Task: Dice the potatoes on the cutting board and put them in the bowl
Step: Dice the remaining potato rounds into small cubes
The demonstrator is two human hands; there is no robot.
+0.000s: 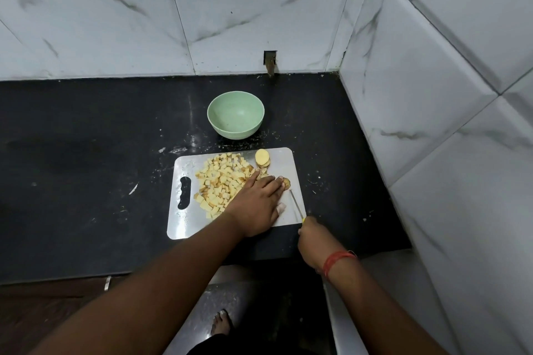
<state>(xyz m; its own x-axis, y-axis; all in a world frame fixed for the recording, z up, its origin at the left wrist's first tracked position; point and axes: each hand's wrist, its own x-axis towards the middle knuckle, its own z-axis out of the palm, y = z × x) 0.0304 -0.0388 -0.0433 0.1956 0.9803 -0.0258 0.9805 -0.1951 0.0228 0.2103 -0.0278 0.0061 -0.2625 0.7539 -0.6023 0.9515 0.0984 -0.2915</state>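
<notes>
Still the dicing step: black bench [86, 170] at mid-frame, steel cutting board [184, 222] centre, green bowl [235, 114] above it holding nothing, heap of diced potatoes [220, 181] on the board's left part. Left hand [255, 204] flat with straight fingers on a potato piece [286, 181], right hand [313, 236] gripping a knife [297, 206] at the board's lower right. Next, probably: blade across that piece, then the stacked slices [262, 158] at the board's top edge.

— What lies under it all?
— A black stone countertop [86, 153], flecked with pale scraps, meeting white marble-veined wall tiles [115, 17] in a corner.
— Anything else?
— A small dark notch [270, 62] low in the back wall.
</notes>
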